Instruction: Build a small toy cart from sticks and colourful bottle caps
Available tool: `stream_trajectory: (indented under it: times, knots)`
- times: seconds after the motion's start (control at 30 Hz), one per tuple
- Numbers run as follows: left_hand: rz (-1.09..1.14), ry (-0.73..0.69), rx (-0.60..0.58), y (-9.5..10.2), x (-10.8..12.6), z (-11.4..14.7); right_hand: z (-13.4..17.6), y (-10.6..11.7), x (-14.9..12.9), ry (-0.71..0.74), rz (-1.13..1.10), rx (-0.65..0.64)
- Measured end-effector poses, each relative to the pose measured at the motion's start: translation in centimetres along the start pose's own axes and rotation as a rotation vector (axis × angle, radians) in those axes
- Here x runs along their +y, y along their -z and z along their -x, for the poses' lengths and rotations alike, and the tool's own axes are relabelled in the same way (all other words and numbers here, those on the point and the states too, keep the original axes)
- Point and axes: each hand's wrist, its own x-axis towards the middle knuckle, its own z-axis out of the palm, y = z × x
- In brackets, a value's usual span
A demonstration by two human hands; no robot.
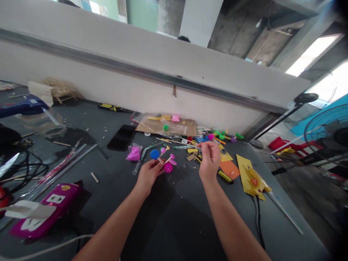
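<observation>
My left hand [149,173] pinches a small toy car-like piece [164,161] built of wooden sticks, with a blue bottle cap [154,154], a magenta disc [168,167] and pink and yellow bits on it. To its right, raised over the table, my right hand [209,159] is closed, thumb against fingertips. A thin pale stick [181,142] reaches close to those fingertips; whether they hold it or something smaller cannot be made out. Behind my hands lie a scatter of coloured caps [211,137] and a brown cardboard piece [168,126] under clear plastic.
A black phone [121,137] and a bag of pink clay [134,152] lie left of my hands. Farther left are a purple power strip [51,206], a blue glue gun [29,105] and a clear jar [40,123]. A yellow glue gun [257,181] with a cord lies right.
</observation>
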Motion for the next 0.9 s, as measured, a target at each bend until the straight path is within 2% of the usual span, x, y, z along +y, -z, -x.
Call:
stream_trajectory:
  times: [0.1,0.17,0.2,0.27,0.37,0.43,0.57,0.7,0.8,0.9]
  knots:
    - [0.081,-0.004,0.020,0.1,0.1,-0.1,-1.1,0.6,0.8,-0.056,-0.122,0.111]
    - [0.138,-0.007,0.022,0.2,0.1,-0.2,-1.5,1.0,1.6,-0.146,-0.119,0.073]
    - [0.163,-0.009,0.023,0.2,0.1,-0.2,-1.6,1.2,2.0,-0.201,-0.075,0.005]
    - [0.201,-0.015,0.024,0.1,0.1,-0.3,-1.4,1.3,3.0,-0.282,0.084,-0.216]
    - [0.246,-0.021,0.035,0.2,0.1,-0.3,-0.2,0.7,4.0,-0.277,0.329,-0.496]
    - [0.266,-0.026,0.042,0.2,0.1,-0.3,0.9,-0.1,4.0,-0.252,0.372,-0.591]
    - [0.277,-0.011,0.018,0.2,0.0,-0.3,3.0,-1.9,2.7,-0.252,0.262,-0.739]
    - [0.278,0.007,-0.011,0.0,0.1,-0.1,4.1,-2.7,1.9,-0.255,0.226,-0.753]
    - [0.277,0.002,-0.071,-0.2,0.2,0.2,3.9,-2.6,2.2,-0.400,0.113,-0.756]
    - [0.246,0.068,-0.119,-0.4,0.3,0.5,3.5,-2.4,2.8,-0.588,-0.096,-0.695]
